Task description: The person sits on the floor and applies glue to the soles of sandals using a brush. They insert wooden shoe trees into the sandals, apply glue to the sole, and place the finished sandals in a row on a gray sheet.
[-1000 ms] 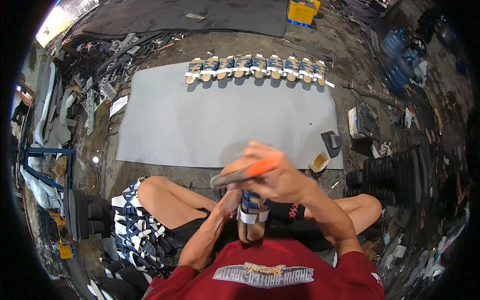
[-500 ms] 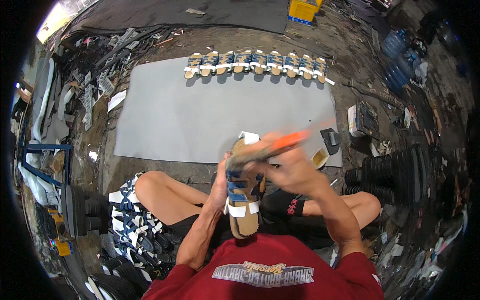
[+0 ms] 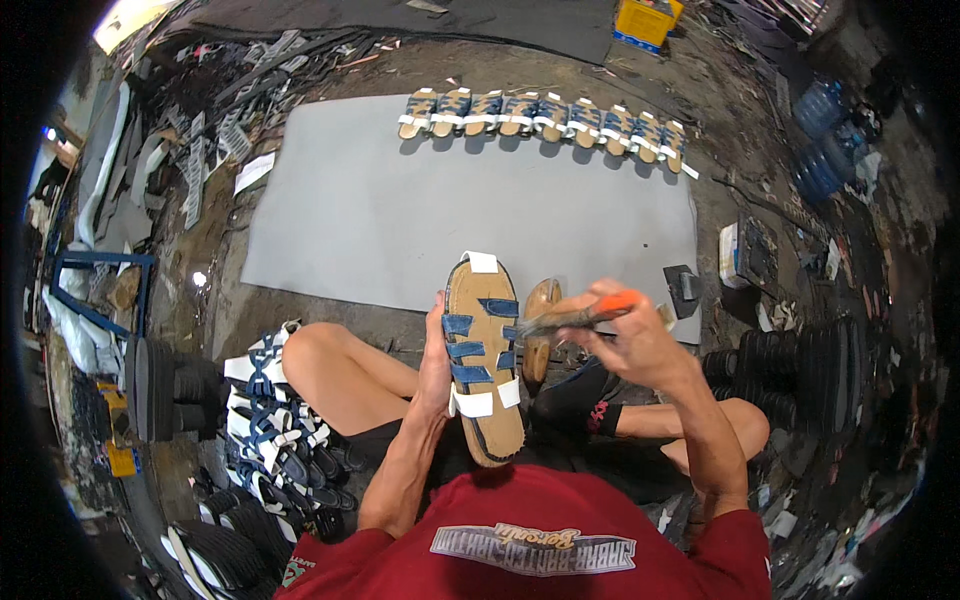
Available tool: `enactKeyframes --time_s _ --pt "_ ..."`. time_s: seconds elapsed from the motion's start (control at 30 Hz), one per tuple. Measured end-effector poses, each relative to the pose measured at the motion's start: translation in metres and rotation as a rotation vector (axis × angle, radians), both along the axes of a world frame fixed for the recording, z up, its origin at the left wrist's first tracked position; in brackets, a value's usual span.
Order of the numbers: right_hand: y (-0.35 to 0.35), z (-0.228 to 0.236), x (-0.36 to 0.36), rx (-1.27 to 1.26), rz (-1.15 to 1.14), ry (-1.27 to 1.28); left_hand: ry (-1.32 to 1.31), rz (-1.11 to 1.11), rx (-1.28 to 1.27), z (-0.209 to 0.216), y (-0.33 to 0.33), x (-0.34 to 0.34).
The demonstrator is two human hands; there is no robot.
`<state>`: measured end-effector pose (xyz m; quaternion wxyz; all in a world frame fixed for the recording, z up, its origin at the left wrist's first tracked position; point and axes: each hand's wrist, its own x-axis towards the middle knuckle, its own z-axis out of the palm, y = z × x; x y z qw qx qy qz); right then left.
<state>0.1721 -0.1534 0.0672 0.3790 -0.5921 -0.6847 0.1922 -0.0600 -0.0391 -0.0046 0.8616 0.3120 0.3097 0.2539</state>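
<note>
My left hand (image 3: 434, 362) grips a tan shoe sole (image 3: 488, 345) by its left edge, holding it lengthwise in front of my chest. Short blue strap ends (image 3: 470, 349) lie over the sole from both sides, and white strips cross it near both ends. My right hand (image 3: 640, 340) is closed around an orange-handled brush (image 3: 590, 313), slightly blurred. The brush's tip is at the sole's right edge; whether it touches is unclear. Just right of the sole, below the brush, is a brown wooden shoe last (image 3: 538, 358), partly hidden.
A grey sheet (image 3: 400, 220) covers the floor ahead, with a row of several strapped soles (image 3: 550, 118) along its far side. Finished-looking straps in a pile (image 3: 275, 410) lie by my left knee. Black soles (image 3: 830, 380) are stacked at right, near a small box (image 3: 748, 253).
The brush has moved from across the upper sole to its right edge, uncovering the straps. The view has shifted slightly, and the wooden last now shows.
</note>
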Motion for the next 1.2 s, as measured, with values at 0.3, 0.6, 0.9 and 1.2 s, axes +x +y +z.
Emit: enactKeyframes --time_s 0.3,0.6,0.9,1.2 --pt "0.020 0.000 -0.052 0.081 0.081 0.199 0.133 -0.033 0.022 0.010 -0.001 0.017" --pt "0.023 0.005 -0.041 0.126 0.083 0.142 0.074 -0.007 0.011 0.002 0.008 0.016" --pt "-0.081 -0.148 0.121 -0.132 -1.067 0.299 -0.038 0.065 -0.179 -0.032 0.020 -0.005" --pt "-0.125 -0.272 0.151 -0.495 -1.589 -0.201 -0.147 -0.092 -0.258 -0.069 -0.007 0.005"
